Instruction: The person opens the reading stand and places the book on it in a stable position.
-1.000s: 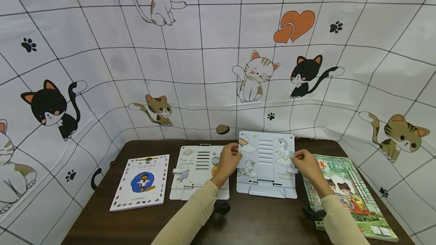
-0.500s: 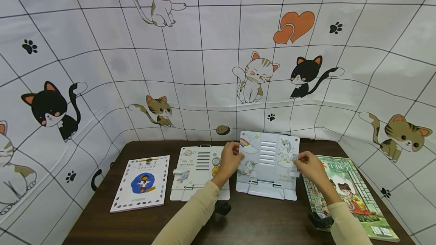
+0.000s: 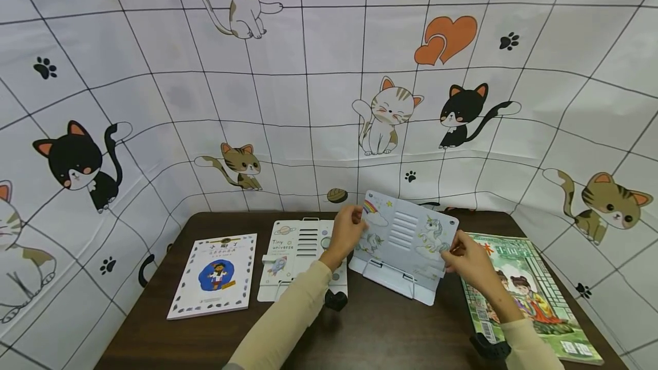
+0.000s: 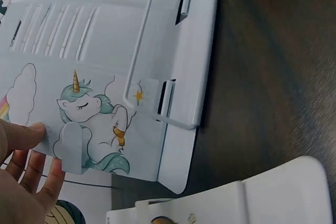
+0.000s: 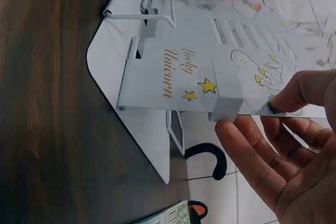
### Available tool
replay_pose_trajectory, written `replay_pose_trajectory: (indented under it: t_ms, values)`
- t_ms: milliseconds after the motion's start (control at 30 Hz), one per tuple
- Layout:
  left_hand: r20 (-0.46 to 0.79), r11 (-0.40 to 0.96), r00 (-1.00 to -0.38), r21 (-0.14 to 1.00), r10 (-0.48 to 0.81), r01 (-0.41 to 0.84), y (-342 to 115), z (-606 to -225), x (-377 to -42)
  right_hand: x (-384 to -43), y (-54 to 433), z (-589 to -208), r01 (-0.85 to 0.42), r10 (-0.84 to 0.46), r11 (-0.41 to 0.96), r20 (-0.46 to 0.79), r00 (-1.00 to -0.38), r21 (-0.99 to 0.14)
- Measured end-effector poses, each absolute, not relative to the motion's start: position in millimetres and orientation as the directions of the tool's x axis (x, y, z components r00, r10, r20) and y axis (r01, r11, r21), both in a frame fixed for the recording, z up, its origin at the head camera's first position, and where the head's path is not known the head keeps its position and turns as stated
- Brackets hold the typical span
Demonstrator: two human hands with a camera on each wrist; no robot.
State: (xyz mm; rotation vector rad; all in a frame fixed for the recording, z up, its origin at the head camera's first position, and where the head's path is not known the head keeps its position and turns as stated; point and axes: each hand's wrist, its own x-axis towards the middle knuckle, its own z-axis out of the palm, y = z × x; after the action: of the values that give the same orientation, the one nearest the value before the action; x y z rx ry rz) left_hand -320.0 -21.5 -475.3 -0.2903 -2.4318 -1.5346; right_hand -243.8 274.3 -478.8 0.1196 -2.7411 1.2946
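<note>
A white book stand (image 3: 406,238) with unicorn drawings, slots and a wire holder at its bottom is held between both hands at the middle right of the table. My left hand (image 3: 348,234) pinches its left edge, thumb on the printed front and fingers behind, as the left wrist view shows. On the opposite edge my right hand (image 3: 469,260) pinches it, thumb (image 5: 302,92) on the front and fingers behind, beside a small side clip (image 5: 227,93). The panel leans back above its base plate (image 5: 118,66) and is turned askew. Behind my left forearm lies a second stand (image 3: 293,256) marked "Tiny universe".
To the left, a white booklet (image 3: 213,276) with a blue round picture lies on the dark table (image 3: 380,336). A green illustrated book (image 3: 534,301) lies at the right, partly under my right arm. A cat-printed cloth (image 3: 329,101) hangs behind the table.
The unicorn stand has turned clockwise in the head view, its right side dropping lower. Its panel has tilted up from the base. Both hands keep their grip, the left shifting slightly upward.
</note>
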Motion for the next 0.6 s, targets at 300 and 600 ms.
replay_pose_trajectory:
  t_ms: [300,600]
  values:
    - [0.354,0.461,-0.931,0.815,0.085,0.352,-21,-469,-336,-224,251,-469,-0.183,-0.066,0.612,0.181,-0.981,-0.769]
    - [0.364,0.514,-0.921,0.767,0.143,0.383,-23,-462,-348,-210,217,-467,-0.383,-0.165,0.655,0.371,-0.914,-0.652]
